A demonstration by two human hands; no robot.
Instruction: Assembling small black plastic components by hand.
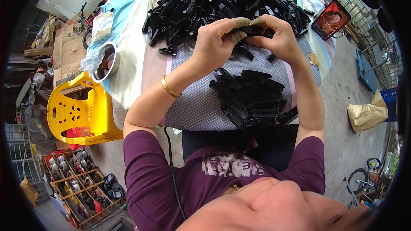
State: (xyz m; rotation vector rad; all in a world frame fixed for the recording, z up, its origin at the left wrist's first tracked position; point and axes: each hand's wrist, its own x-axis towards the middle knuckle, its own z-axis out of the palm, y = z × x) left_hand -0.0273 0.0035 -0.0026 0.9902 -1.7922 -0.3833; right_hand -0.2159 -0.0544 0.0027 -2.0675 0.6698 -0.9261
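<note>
Above the polka-dot cloth (188, 109), both hands meet on one small black plastic part (251, 30). My left hand (214, 45) pinches its left end, with tan coverings on the thumb and a fingertip. My right hand (280, 38) grips the other end between thumb and fingers, a similar covering on one finger. Fingers hide much of the part, so its exact kind cannot be made out. Just beyond the hands rises a large heap of similar black plastic parts (222, 2). Nearer my body lies a smaller pile of long black pieces (252, 96).
A phone (331, 19) showing a picture stands at the table's right. Left of the table are a metal bowl (113, 62) and a yellow plastic chair (100, 111). A black cable (172, 171) hangs by my left arm. A paper bag (367, 114) sits on the floor at right.
</note>
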